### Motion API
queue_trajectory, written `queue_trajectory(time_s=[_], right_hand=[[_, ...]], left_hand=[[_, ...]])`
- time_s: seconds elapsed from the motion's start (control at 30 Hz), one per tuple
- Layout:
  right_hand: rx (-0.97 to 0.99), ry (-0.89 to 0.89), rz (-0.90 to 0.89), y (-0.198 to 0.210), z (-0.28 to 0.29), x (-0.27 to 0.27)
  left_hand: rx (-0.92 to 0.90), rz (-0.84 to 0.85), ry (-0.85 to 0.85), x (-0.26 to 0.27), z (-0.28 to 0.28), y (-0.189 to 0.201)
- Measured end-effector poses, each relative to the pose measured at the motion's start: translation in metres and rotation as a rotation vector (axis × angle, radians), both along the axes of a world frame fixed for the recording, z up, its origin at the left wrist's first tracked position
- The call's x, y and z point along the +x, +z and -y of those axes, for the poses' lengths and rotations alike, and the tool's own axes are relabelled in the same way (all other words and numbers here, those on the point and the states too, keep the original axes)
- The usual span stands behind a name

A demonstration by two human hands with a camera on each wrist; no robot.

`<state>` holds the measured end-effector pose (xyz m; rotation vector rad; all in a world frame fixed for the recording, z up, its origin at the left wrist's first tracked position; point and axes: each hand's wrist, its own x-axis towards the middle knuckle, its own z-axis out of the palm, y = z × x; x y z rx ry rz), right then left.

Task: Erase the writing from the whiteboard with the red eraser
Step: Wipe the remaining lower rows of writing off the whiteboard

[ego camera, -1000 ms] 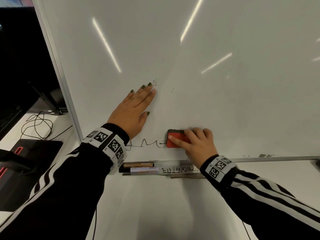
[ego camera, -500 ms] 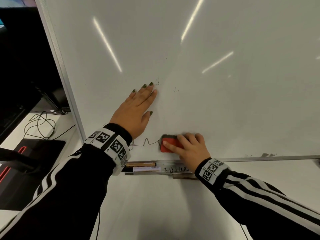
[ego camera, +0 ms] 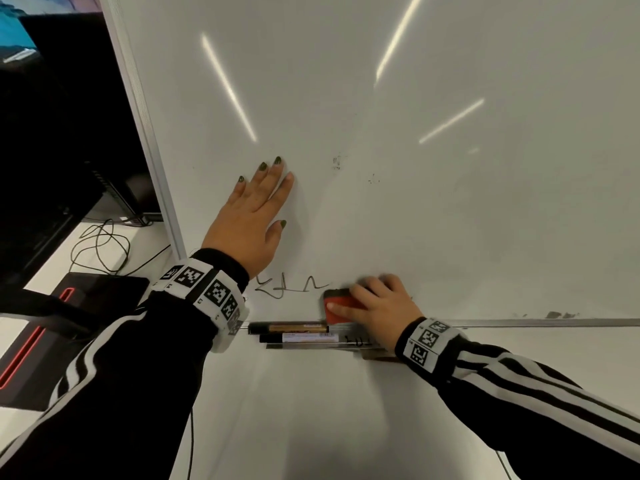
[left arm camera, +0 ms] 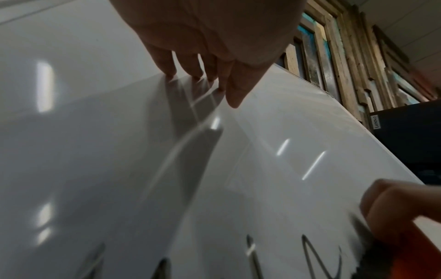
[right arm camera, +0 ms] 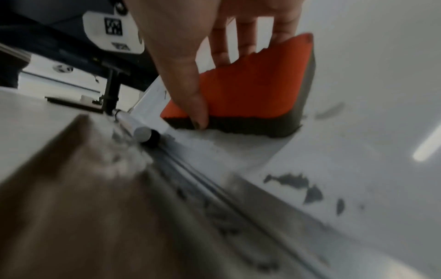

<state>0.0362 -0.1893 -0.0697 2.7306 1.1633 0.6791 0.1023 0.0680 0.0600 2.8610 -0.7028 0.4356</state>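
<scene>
1 red eraser [ego camera: 341, 306], dark felt underside

Wooden slat wall [left arm camera: 339, 62] behind a dark monitor [left arm camera: 405, 143], cable [ego camera: 100, 247] on a white desk [ego camera: 114, 261]

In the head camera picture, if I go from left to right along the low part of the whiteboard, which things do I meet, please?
Left hand flat on the whiteboard → black writing → red eraser → right hand, which holds the eraser → dark smudges at the board's bottom edge.
</scene>
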Motion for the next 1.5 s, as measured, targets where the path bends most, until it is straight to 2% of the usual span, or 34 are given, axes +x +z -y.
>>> queue_trajectory(time_s=[0.13, 0.2, 0.4, 0.47, 0.6, 0.67, 0.77, 0.83, 0.97, 1.07, 1.33, 1.5], right_hand=[[0.228, -0.126, 0.119, 0.027, -0.004, 0.016], [0.276, -0.166, 0.144, 0.03, -0.009, 0.017], [0.016, 0.006, 0.015, -0.003, -0.021, 0.004], [0.079, -0.019, 0.045, 0.009, -0.022, 0.009], [0.252, -0.185, 0.156, 0.039, -0.031, 0.022], [0.206, -0.161, 0.124, 0.031, -0.042, 0.018], [0.048, -0.009, 0.001, 0.011, -0.05, 0.004], [0.007, 0.002, -0.011, 0.01, -0.043, 0.002], [0.121, -0.104, 0.034, 0.016, -0.021, 0.003], [0.131, -0.121, 0.05, 0.021, -0.014, 0.003], [0.111, -0.035, -0.036, 0.019, -0.102, 0.012], [0.125, -0.048, -0.011, 0.018, -0.068, 0.009]], left_hand=[[0.008, 0.009, -0.012, 0.003, -0.001, -0.002], [0.025, 0.022, -0.005, 0.003, -0.001, -0.005], [0.042, 0.025, -0.012, 0.006, -0.003, -0.008], [0.04, 0.024, -0.028, 0.007, -0.007, -0.007], [0.011, 0.028, -0.044, 0.008, -0.007, -0.007], [0.007, 0.033, -0.044, 0.008, -0.007, -0.007], [0.02, 0.029, -0.046, 0.008, -0.008, -0.005], [0.023, 0.032, -0.058, 0.008, -0.011, -0.003], [0.004, 0.057, -0.035, 0.006, -0.027, 0.0], [-0.043, 0.076, 0.02, 0.003, -0.046, 0.001], [-0.069, 0.045, 0.032, 0.001, -0.049, -0.003], [-0.062, 0.048, -0.013, 0.004, -0.057, -0.005]])
